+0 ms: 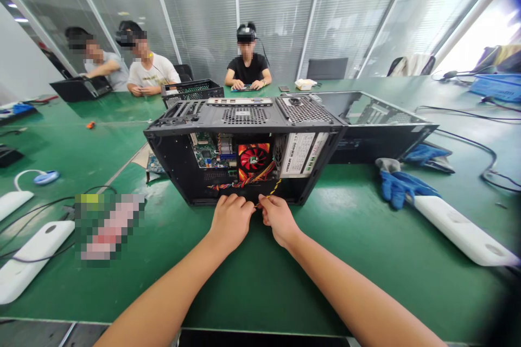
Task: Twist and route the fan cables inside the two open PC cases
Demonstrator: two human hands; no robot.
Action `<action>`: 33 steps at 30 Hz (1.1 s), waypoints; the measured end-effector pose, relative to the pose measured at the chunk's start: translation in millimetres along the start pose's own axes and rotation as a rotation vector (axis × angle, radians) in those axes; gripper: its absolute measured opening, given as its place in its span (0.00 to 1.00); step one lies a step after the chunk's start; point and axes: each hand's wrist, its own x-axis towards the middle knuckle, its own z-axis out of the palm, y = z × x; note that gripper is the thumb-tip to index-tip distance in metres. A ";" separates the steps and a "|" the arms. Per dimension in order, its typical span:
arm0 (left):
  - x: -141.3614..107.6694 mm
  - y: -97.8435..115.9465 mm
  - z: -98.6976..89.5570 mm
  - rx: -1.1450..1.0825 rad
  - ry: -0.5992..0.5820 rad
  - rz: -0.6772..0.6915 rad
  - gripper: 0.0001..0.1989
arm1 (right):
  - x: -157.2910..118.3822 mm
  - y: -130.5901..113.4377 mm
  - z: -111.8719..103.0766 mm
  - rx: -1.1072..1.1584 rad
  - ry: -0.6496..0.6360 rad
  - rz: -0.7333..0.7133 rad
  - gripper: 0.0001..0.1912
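A black computer case lies with its open side toward me on the green table. Inside are a motherboard, a red and black cooling fan, a power supply with a white label, and a bundle of coloured wires. My left hand is closed at the case's near lower edge. Beside it, my right hand pinches a yellow and black twisted cable that runs out of the case. The cable reaches across to the left fingers, which also close on it; its end is hidden.
Blue work gloves and a white power strip lie on the right. Another white power strip with black cables is at left. Behind my case stands another open case. Several people sit across the table.
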 end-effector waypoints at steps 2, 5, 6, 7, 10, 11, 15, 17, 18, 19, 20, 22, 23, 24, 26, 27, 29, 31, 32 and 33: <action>1.7 1.3 -1.9 -0.016 -0.036 -0.021 0.09 | 0.9 -1.2 -0.3 -0.002 -0.004 0.013 0.22; 5.2 1.2 -4.8 -0.047 -0.090 -0.062 0.10 | 0.8 -3.2 -0.2 -0.001 -0.014 0.024 0.22; 6.4 0.7 -5.7 -0.062 -0.107 -0.075 0.10 | 0.6 -3.7 -0.2 0.003 -0.017 0.026 0.22; 7.5 0.0 -6.6 -0.085 -0.123 -0.088 0.10 | 0.3 -4.1 -0.2 0.007 -0.021 0.026 0.22; 10.1 -2.2 -8.3 -0.229 -0.169 -0.154 0.09 | -0.6 -4.9 -0.4 0.019 -0.036 0.020 0.21; 10.5 -2.7 -8.4 -0.286 -0.180 -0.187 0.07 | -0.7 -4.9 -0.5 0.021 -0.039 0.019 0.21; 10.7 -2.9 -6.1 -0.380 -0.165 -0.248 0.04 | -0.8 -4.6 -1.1 0.039 -0.049 0.012 0.20; 10.3 -2.5 -3.5 -0.339 -0.133 -0.209 0.05 | -0.9 -4.8 -1.9 0.055 -0.059 0.008 0.21; 10.0 -2.5 -2.0 -0.308 -0.119 -0.184 0.05 | -1.0 -5.3 -2.5 0.060 -0.068 0.011 0.21; 9.5 -2.5 -0.5 -0.276 -0.108 -0.162 0.06 | -1.2 -6.0 -3.3 0.062 -0.079 0.017 0.21; 8.9 -2.7 1.0 -0.247 -0.099 -0.143 0.06 | -1.6 -7.0 -4.3 0.063 -0.093 0.025 0.21; 7.4 -3.6 3.4 -0.209 -0.085 -0.109 0.07 | -2.6 -9.4 -6.3 0.064 -0.125 0.042 0.22; 6.5 -4.1 4.2 -0.200 -0.078 -0.096 0.07 | -3.2 -10.6 -7.2 0.065 -0.140 0.049 0.22; 5.6 -4.7 4.9 -0.195 -0.071 -0.086 0.07 | -3.8 -11.8 -8.0 0.064 -0.152 0.054 0.23; 3.8 -5.7 6.0 -0.197 -0.052 -0.072 0.08 | -4.9 -13.5 -8.8 0.063 -0.164 0.060 0.23; 3.0 -6.1 6.4 -0.206 -0.039 -0.068 0.07 | -5.3 -13.9 -9.0 0.064 -0.161 0.061 0.23; 1.5 -6.5 7.4 -0.236 -0.005 -0.062 0.07 | -5.6 -13.7 -8.9 0.073 -0.143 0.059 0.24; 0.3 -6.3 8.6 -0.272 0.028 -0.060 0.06 | -5.4 -12.3 -8.6 0.088 -0.121 0.042 0.24; -0.2 -6.0 9.2 -0.291 0.042 -0.061 0.06 | -5.2 -11.4 -8.6 0.094 -0.115 0.028 0.23; -0.7 -5.5 9.9 -0.309 0.052 -0.063 0.06 | -5.0 -10.4 -8.6 0.097 -0.112 0.011 0.23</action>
